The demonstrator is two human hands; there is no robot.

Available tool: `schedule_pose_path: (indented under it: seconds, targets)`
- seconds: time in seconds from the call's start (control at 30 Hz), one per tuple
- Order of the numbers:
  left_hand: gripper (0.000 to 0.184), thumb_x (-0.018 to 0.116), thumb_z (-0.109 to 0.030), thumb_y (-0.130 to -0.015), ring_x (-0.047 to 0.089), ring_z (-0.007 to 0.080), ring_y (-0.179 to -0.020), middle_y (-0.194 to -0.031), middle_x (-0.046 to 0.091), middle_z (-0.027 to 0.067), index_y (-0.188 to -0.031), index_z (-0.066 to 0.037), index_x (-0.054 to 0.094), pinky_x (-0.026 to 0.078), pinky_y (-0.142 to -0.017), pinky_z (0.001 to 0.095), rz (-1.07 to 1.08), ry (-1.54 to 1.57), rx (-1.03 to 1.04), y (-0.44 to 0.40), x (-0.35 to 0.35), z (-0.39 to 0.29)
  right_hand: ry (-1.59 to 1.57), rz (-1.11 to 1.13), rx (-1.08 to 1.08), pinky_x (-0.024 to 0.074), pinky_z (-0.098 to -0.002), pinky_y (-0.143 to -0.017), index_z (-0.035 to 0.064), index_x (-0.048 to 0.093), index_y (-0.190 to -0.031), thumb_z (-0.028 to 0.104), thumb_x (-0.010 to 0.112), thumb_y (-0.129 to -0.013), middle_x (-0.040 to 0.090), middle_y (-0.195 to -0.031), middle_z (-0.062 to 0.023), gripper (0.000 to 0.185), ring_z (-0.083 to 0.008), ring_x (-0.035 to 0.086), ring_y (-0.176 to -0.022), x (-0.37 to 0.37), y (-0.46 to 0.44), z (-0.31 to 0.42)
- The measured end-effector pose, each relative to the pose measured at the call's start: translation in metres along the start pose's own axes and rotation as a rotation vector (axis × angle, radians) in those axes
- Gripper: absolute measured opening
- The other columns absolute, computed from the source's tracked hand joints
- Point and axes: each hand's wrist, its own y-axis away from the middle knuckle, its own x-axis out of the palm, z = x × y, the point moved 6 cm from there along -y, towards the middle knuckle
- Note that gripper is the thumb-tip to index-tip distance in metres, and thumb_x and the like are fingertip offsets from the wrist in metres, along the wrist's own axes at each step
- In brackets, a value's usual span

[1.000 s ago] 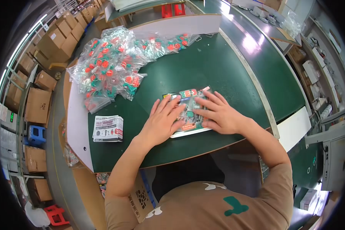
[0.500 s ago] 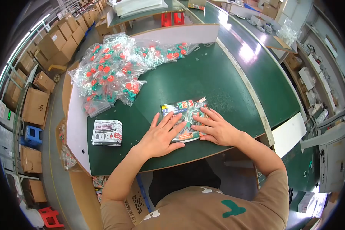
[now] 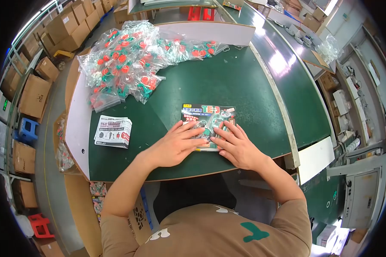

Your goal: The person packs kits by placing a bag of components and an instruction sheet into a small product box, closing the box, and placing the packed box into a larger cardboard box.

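Note:
A flat printed packet marked "TE-3" (image 3: 210, 112) lies near the front edge of the green table, with pictures of parts and clear film glare on its face. My left hand (image 3: 179, 145) rests across its left side, fingers stretched out and nearly together. On its lower right part lies my right hand (image 3: 237, 147), fingers spread flat. Both hands touch the packet from above and grip nothing. Parts of the packet's lower half are hidden under the fingers. To the left of my left hand sits a stack of printed leaflets (image 3: 112, 132).
A heap of clear bags (image 3: 126, 64) with red and green parts covers the table's back left. White boards (image 3: 210, 33) edge the table at the back and left. A long green conveyor (image 3: 283, 64) runs along the right. Cardboard boxes (image 3: 34, 97) line the left aisle.
The view has shifted slightly. My left hand has slid lower and to the left on the packet, uncovering more of its upper left print. My right hand stays on the right side.

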Motion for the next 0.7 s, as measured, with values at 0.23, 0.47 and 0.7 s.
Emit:
schedule_pose_path:
  seconds: [0.23, 0.47, 0.7]
  targets:
    - [0.037, 0.068, -0.012, -0.097, 0.047, 0.0307, -0.146, -0.153, 0.059, 0.0024, -0.134, -0.013, 0.07, 0.032, -0.123, 0.0506, -0.035, -0.01, -0.005, 0.013, 0.006, -0.007, -0.234, -0.117, -0.012, 0.0365, -0.0512, -0.123, 0.0141, 0.064, -0.142, 0.028, 0.073, -0.097, 0.053, -0.157, -0.0066, 0.047, -0.0379, 0.041, -0.151, 0.003, 0.005, -0.006]
    - [0.038, 0.07, -0.01, -0.095, 0.049, 0.0301, -0.145, -0.148, 0.064, 0.0034, -0.133, -0.01, 0.069, 0.037, -0.121, 0.05, -0.121, -0.134, 0.007, 0.02, 0.023, -0.028, -0.16, -0.066, -0.093, 0.0394, -0.0497, -0.123, 0.0115, 0.065, -0.14, 0.023, 0.077, -0.094, 0.056, -0.156, -0.007, 0.05, -0.0393, 0.043, -0.15, 0.001, 0.006, -0.006]
    - [0.037, 0.07, -0.009, -0.094, 0.054, 0.0287, -0.141, -0.146, 0.064, 0.0076, -0.131, -0.008, 0.07, 0.046, -0.114, 0.0476, -0.189, 0.601, -0.122, 0.007, -0.054, -0.032, -0.504, 0.189, 0.143, 0.0463, -0.0459, -0.117, 0.0054, 0.07, -0.134, 0.02, 0.078, -0.092, 0.067, -0.143, -0.0109, 0.044, -0.0395, 0.054, -0.142, -0.094, -0.036, 0.001]
